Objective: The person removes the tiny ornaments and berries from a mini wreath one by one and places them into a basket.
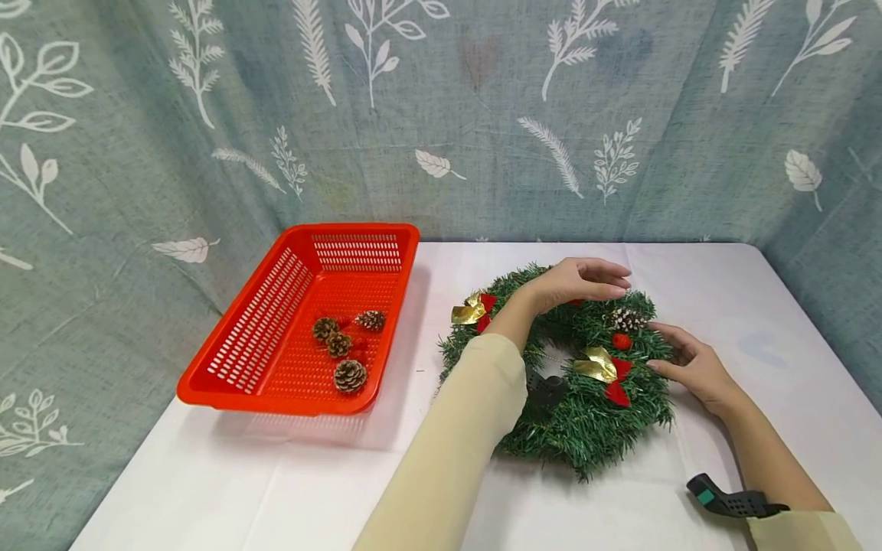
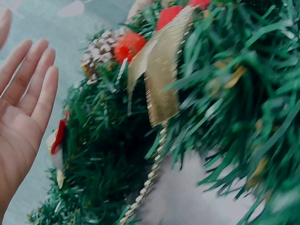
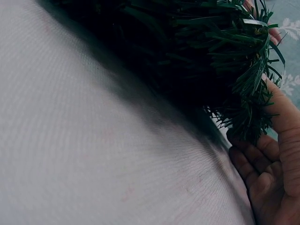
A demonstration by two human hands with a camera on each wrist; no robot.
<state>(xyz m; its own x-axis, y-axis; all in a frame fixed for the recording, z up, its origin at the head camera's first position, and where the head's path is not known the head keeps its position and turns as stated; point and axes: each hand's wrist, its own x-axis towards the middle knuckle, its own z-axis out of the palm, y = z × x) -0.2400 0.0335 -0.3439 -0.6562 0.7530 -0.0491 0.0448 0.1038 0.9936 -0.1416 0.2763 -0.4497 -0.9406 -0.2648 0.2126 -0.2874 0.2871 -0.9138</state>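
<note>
A green tinsel Christmas wreath point(image 1: 586, 436) lies on the table, trimmed with gold-and-red bows point(image 1: 599, 367), a red ball point(image 1: 621, 341) and a white-tipped pine cone point(image 1: 628, 318). Over its far side hovers my left hand point(image 1: 575, 282), fingers extended and nothing in them; the left wrist view shows its palm point(image 2: 18, 117) apart from the greenery. At the wreath's right edge my right hand point(image 1: 699, 371) holds the outer branches. In the right wrist view, the thumb point(image 3: 281, 108) is against the upper branches, with curled fingers point(image 3: 255, 157) underneath. A gold bead string point(image 2: 150, 180) hangs by the centre hole.
A red plastic basket point(image 1: 227, 398) stands on the white-covered table point(image 1: 331, 490) to the left, holding several pine cones point(image 1: 350, 376) and red sprigs. A patterned curtain point(image 1: 482, 176) hangs behind the table. A black strap device point(image 1: 733, 501) is on my right wrist.
</note>
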